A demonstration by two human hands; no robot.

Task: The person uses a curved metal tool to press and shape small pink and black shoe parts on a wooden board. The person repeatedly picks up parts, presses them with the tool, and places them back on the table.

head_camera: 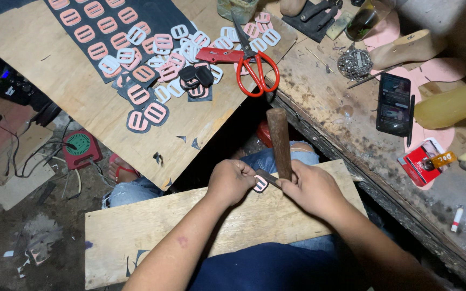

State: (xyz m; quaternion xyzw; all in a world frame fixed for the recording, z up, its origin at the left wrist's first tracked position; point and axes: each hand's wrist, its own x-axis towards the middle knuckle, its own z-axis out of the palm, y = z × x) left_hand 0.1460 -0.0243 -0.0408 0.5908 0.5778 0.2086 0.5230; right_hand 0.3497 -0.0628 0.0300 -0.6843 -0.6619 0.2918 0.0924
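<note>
My left hand pinches a small pink buckle-shaped piece over a plywood board that lies across my lap. My right hand grips a tool with a brown wooden handle that stands upright; its dark blade meets the pink piece between my two hands. Above them, a larger plywood sheet carries several pink and white buckle pieces, some lying on dark material. Red-handled scissors rest on that sheet's right end.
A worn workbench at the right holds a smartphone, a wooden shoe last, a yellow shoe last, a red box and a coil of chain. A red device with cables sits on the floor at the left.
</note>
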